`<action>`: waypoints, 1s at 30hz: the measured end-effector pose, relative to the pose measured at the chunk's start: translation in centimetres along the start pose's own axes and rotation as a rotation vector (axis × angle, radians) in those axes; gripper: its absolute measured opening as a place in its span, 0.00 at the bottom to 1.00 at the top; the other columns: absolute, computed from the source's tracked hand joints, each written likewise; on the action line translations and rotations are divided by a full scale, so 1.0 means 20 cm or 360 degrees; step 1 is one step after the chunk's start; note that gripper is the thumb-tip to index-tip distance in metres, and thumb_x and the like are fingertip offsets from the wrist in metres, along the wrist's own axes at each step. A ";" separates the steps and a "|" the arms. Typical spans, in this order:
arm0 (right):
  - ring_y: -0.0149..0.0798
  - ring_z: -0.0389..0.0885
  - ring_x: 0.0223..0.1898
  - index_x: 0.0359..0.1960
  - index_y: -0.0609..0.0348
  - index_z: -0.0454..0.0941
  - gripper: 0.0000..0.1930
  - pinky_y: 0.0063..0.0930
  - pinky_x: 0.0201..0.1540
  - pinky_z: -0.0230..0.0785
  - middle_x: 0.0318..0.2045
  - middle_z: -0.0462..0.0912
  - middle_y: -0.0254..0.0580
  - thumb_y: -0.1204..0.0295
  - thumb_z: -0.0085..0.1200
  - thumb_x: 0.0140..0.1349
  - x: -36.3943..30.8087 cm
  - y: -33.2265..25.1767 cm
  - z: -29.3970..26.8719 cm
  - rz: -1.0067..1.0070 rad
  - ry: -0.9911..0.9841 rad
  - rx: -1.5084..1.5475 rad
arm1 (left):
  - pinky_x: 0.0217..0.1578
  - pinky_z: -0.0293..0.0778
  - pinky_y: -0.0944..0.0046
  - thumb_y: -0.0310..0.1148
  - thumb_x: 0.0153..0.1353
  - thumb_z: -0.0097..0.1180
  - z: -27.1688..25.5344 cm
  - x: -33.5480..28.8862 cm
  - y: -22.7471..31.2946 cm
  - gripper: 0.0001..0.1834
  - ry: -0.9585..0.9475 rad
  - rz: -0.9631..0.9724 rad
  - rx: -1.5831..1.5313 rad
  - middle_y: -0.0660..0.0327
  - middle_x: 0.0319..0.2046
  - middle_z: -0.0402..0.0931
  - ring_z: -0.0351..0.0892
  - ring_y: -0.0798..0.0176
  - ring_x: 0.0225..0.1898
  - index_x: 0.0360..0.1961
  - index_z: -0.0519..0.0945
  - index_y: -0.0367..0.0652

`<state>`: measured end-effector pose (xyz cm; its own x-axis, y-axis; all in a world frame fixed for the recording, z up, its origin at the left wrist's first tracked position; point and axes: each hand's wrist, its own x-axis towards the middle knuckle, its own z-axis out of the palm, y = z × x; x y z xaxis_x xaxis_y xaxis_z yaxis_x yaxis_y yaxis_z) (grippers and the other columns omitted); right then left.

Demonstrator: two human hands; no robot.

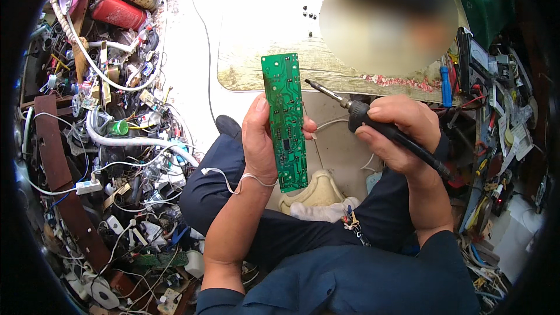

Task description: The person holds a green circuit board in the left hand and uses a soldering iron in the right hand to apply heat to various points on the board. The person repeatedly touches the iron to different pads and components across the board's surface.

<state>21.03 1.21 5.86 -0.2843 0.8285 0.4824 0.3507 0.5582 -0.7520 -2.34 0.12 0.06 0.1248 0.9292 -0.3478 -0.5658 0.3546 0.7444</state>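
Note:
My left hand grips a long green circuit board by its edges, thumb on the left side and fingertips showing at the right. The board stands nearly upright in the view, its traces and solder points facing me. A black-handled soldering iron is held in my right hand, between thumb and fingers. Its metal tip points up and left, a short way right of the board's upper part, apart from it. A thin white cable end lies by my left wrist.
Ahead is a wooden tabletop with several small black parts on it. A blue screwdriver lies at its right edge. On the left, cables and electronic scrap are heaped with a red cylinder. More clutter lines the right.

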 end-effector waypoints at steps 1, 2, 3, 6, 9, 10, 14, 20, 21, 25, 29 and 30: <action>0.46 0.88 0.30 0.41 0.59 0.82 0.18 0.32 0.33 0.79 0.30 0.87 0.47 0.78 0.75 0.49 0.00 0.00 0.00 -0.0006 -0.0001 -0.0003 | 0.30 0.84 0.63 0.51 0.76 0.37 0.01 0.00 0.00 0.27 0.0006 0.0004 0.0003 0.50 0.31 0.82 0.86 0.58 0.31 0.50 0.74 0.35; 0.46 0.88 0.30 0.41 0.59 0.82 0.18 0.33 0.33 0.79 0.30 0.87 0.47 0.78 0.75 0.49 0.00 0.00 0.01 -0.0012 -0.0002 -0.0006 | 0.29 0.84 0.65 0.51 0.76 0.35 0.02 0.00 0.00 0.28 0.0013 0.0009 0.0005 0.51 0.30 0.82 0.86 0.59 0.31 0.50 0.75 0.35; 0.46 0.88 0.30 0.41 0.59 0.82 0.17 0.33 0.33 0.79 0.30 0.87 0.47 0.78 0.75 0.49 0.00 0.00 0.01 -0.0019 -0.0002 -0.0008 | 0.28 0.84 0.66 0.51 0.77 0.34 0.02 0.00 -0.01 0.28 0.0020 0.0015 0.0009 0.52 0.30 0.82 0.86 0.59 0.30 0.49 0.76 0.35; 0.45 0.88 0.29 0.41 0.60 0.82 0.17 0.32 0.32 0.79 0.29 0.86 0.46 0.78 0.75 0.49 0.00 0.01 0.01 -0.0036 0.0016 0.0010 | 0.27 0.84 0.66 0.51 0.77 0.34 0.03 0.00 -0.01 0.28 0.0018 0.0011 0.0015 0.53 0.31 0.82 0.86 0.59 0.31 0.50 0.76 0.35; 0.45 0.87 0.30 0.40 0.60 0.81 0.17 0.32 0.35 0.79 0.30 0.86 0.46 0.77 0.74 0.49 -0.01 0.00 -0.01 -0.0006 0.0012 -0.0047 | 0.27 0.83 0.67 0.51 0.77 0.34 0.01 -0.01 0.00 0.28 0.0000 -0.0010 -0.0030 0.54 0.32 0.82 0.86 0.59 0.30 0.50 0.76 0.35; 0.45 0.87 0.30 0.40 0.60 0.81 0.17 0.33 0.35 0.79 0.30 0.86 0.47 0.77 0.74 0.50 -0.02 0.00 -0.02 0.0035 0.0036 -0.0022 | 0.27 0.84 0.66 0.51 0.77 0.34 0.01 -0.02 0.01 0.28 -0.0012 0.0013 -0.0028 0.54 0.33 0.82 0.86 0.59 0.30 0.50 0.76 0.35; 0.43 0.85 0.31 0.40 0.60 0.80 0.15 0.33 0.38 0.78 0.32 0.85 0.47 0.77 0.72 0.52 -0.07 0.04 -0.03 0.0059 0.0191 0.0079 | 0.27 0.84 0.65 0.51 0.77 0.34 0.01 0.00 0.14 0.28 -0.0072 0.0246 -0.0033 0.53 0.35 0.81 0.86 0.58 0.30 0.50 0.76 0.34; 0.30 0.81 0.27 0.39 0.61 0.81 0.12 0.24 0.33 0.73 0.30 0.85 0.40 0.78 0.70 0.55 -0.13 0.07 -0.08 0.0105 0.0493 0.0072 | 0.28 0.82 0.63 0.51 0.77 0.35 0.23 0.05 0.49 0.28 -0.0454 0.0751 0.0052 0.53 0.32 0.81 0.85 0.58 0.29 0.50 0.75 0.35; 0.28 0.80 0.27 0.39 0.61 0.81 0.12 0.23 0.32 0.72 0.30 0.85 0.39 0.78 0.70 0.55 -0.13 0.07 -0.09 0.0089 0.0524 0.0061 | 0.29 0.83 0.63 0.52 0.77 0.36 0.30 0.03 0.55 0.27 -0.0491 0.0747 -0.0010 0.52 0.30 0.82 0.85 0.57 0.30 0.48 0.75 0.36; 0.28 0.80 0.28 0.39 0.61 0.81 0.11 0.23 0.33 0.73 0.28 0.84 0.36 0.77 0.70 0.56 -0.18 0.06 -0.08 0.0217 0.0549 0.0308 | 0.30 0.83 0.62 0.54 0.76 0.35 0.49 -0.16 0.75 0.29 -0.0672 0.0821 -0.0101 0.51 0.27 0.82 0.86 0.57 0.30 0.46 0.76 0.36; 0.28 0.80 0.31 0.38 0.62 0.82 0.09 0.23 0.36 0.72 0.31 0.84 0.36 0.78 0.67 0.56 -0.21 0.03 -0.09 0.0166 0.0459 0.0285 | 0.31 0.83 0.61 0.55 0.76 0.35 0.56 -0.27 0.80 0.30 -0.0799 0.0898 -0.0076 0.51 0.27 0.82 0.86 0.57 0.31 0.47 0.77 0.36; 0.28 0.80 0.31 0.38 0.62 0.83 0.09 0.24 0.36 0.72 0.31 0.84 0.36 0.78 0.68 0.55 -0.21 0.01 -0.10 0.0142 0.0439 0.0305 | 0.31 0.83 0.61 0.55 0.76 0.36 0.57 -0.30 0.80 0.30 -0.0773 0.0880 -0.0077 0.52 0.28 0.82 0.86 0.57 0.31 0.47 0.77 0.36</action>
<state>24.03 -2.15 4.53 0.0008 0.8692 0.4945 0.1821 0.4861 -0.8547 -2.83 1.40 20.52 0.1513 0.9163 0.3709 -0.6848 -0.1734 0.7078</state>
